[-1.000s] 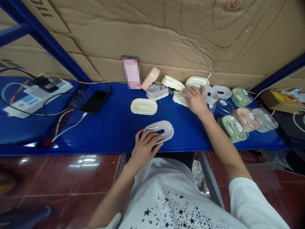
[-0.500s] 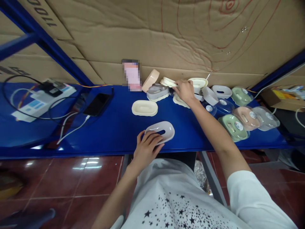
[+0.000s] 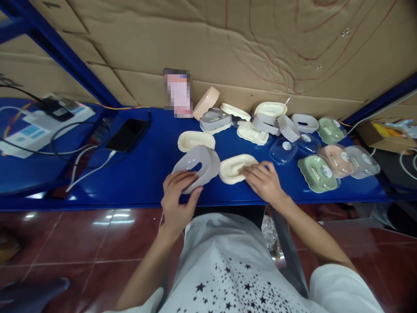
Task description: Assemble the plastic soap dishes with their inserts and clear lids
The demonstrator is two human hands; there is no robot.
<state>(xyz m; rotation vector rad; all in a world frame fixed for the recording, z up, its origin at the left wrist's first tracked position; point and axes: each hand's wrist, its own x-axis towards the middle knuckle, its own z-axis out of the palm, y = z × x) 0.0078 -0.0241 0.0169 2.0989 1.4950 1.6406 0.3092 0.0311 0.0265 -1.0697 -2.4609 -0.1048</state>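
Observation:
My left hand (image 3: 178, 202) grips a grey oval plastic shell (image 3: 204, 167) with a slot in its middle, tilted up off the blue shelf. In my right hand (image 3: 264, 181) is a cream oval tray (image 3: 236, 168), held by its right end close beside the shell; its fingers are closed on the rim. Behind the shell lies another cream oval tray (image 3: 195, 141). Farther back are a grey shell on a cream piece (image 3: 215, 121), a peach shell (image 3: 206, 103) on its side, and a wavy-edged cream piece (image 3: 253, 132).
On the right stand several lidded boxes, among them a green one (image 3: 319, 174) and a peach one (image 3: 337, 158), plus clear covers (image 3: 282, 150). To the left lie a black phone (image 3: 127, 134) on a cable and a power strip (image 3: 48, 126). Cardboard (image 3: 146, 43) walls the back.
My right hand has come back from the rear pile toward the front with a cream tray. My left hand has lifted and tilted the grey shell, shifting it left.

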